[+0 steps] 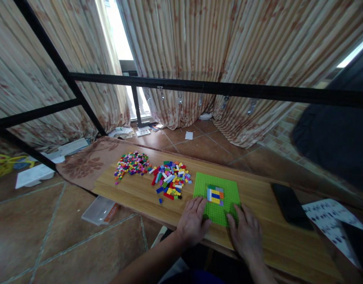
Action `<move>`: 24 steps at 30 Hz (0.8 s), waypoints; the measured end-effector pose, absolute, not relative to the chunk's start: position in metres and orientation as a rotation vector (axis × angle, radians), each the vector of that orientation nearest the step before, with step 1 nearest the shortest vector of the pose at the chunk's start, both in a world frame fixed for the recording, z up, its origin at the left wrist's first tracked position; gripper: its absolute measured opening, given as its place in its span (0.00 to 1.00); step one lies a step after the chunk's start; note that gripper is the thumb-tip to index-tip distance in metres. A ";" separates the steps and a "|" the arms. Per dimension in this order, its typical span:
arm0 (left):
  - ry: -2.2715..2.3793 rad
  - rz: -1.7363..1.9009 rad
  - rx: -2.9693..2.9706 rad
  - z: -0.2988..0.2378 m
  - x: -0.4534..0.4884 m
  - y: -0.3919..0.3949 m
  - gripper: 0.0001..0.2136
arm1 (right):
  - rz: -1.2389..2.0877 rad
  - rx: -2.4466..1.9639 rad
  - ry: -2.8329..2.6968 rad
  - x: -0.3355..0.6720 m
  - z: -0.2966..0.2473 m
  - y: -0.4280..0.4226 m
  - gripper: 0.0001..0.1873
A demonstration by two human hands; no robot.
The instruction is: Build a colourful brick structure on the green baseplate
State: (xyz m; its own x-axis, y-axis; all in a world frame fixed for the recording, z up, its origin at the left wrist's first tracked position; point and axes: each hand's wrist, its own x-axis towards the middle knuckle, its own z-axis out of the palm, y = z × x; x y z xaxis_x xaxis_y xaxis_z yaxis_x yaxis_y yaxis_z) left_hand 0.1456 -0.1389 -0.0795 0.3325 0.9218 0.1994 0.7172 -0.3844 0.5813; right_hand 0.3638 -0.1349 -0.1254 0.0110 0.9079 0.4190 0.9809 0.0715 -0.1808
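A bright green studded baseplate (pixel 233 193) lies on the wooden board, with a small patch of toy bricks (pixel 215 195) in yellow, white, blue, orange, grey and green built on it. My left hand (pixel 193 221) rests at the plate's near left edge, fingers stretched out and holding nothing. At the near right edge lies my right hand (pixel 245 230), its fingers apart and its fingertips on the plate. Left of the plate spreads a heap of mixed bricks (pixel 171 177). Farther left is a pile of much smaller pieces (pixel 134 163).
A dark phone (pixel 290 205) and a printed sheet (pixel 332 221) lie to the right on the wooden board (pixel 264 236). A clear plastic box (pixel 98 209) is on the tiled floor, left of the board. A black metal rail (pixel 187 85) crosses in front of the curtains.
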 end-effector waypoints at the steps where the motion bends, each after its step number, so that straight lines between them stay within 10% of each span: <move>1: 1.432 0.739 2.207 -0.080 0.144 -0.139 0.28 | -0.230 -1.861 -1.931 0.364 -0.125 -0.135 0.30; 12: 1.803 1.059 2.093 -0.055 0.091 -0.082 0.20 | -0.205 -1.864 -1.895 0.361 -0.121 -0.136 0.30; 24: 1.685 0.332 2.439 -0.017 0.063 0.046 0.20 | -0.147 -1.904 -1.868 0.357 -0.113 -0.137 0.25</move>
